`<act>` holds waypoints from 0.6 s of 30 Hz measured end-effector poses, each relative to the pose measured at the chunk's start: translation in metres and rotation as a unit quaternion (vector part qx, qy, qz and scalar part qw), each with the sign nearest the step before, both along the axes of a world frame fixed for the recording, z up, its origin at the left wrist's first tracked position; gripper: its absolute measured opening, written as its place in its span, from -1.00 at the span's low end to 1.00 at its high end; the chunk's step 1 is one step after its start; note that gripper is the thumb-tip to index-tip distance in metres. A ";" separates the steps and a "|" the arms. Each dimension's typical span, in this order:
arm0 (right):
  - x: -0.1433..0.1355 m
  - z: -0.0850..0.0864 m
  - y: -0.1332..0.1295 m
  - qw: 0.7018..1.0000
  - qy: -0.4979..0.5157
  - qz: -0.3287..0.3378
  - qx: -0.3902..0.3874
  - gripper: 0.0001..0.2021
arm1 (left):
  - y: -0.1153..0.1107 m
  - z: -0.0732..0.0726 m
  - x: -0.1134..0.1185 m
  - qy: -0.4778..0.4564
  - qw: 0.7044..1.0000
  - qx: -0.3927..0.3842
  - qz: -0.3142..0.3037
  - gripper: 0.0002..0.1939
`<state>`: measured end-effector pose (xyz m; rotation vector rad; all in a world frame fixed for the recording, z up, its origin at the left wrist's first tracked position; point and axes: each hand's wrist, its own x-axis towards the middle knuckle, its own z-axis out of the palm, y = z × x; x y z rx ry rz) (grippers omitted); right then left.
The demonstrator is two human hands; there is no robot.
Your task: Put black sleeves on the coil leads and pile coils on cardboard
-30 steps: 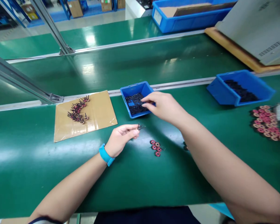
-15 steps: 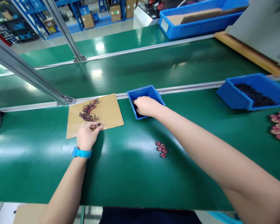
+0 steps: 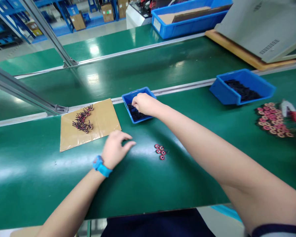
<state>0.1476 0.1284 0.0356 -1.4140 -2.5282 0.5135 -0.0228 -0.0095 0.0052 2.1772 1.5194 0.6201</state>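
My left hand, with a blue wristband, hovers over the green bench, thumb and fingers apart with nothing between them. My right hand is at the small blue bin, its fingers pinched together above black pieces; what they hold, if anything, is hidden. Between and below the hands lies a small cluster of red and black rings. On the cardboard sheet at the left sits a curved pile of red rings with black prongs.
A larger blue bin of black pieces stands at the right, beside a pile of pink rings and a red-and-white tool. A metal post rises at the left. Behind is a long blue tray.
My left hand has left the cardboard, moved right and opened; the small piece it held now lies with the pile. My right hand has lifted slightly in the bin. The view has shifted right.
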 end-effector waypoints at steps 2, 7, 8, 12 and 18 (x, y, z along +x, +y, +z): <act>0.002 0.000 -0.001 1.000 -0.006 -0.006 0.013 -0.74 | -0.009 -0.006 0.031 -0.027 0.992 -0.071 -0.097 -0.86; 0.008 0.003 -0.008 0.998 -0.005 -0.040 0.050 -0.75 | -0.018 -0.019 0.070 -0.021 0.992 -0.064 -0.109 -0.73; 0.009 0.004 -0.009 0.997 0.000 -0.048 0.058 -0.74 | -0.018 -0.020 0.072 -0.028 0.992 -0.059 -0.111 -0.72; 0.013 0.009 -0.012 0.994 0.028 -0.068 0.082 -0.75 | -0.019 -0.020 0.072 -0.095 0.987 -0.070 -0.109 -0.81; 0.026 0.008 -0.020 0.980 0.126 -0.101 0.114 -0.78 | -0.013 -0.019 0.044 -0.401 0.868 -0.290 0.033 -0.72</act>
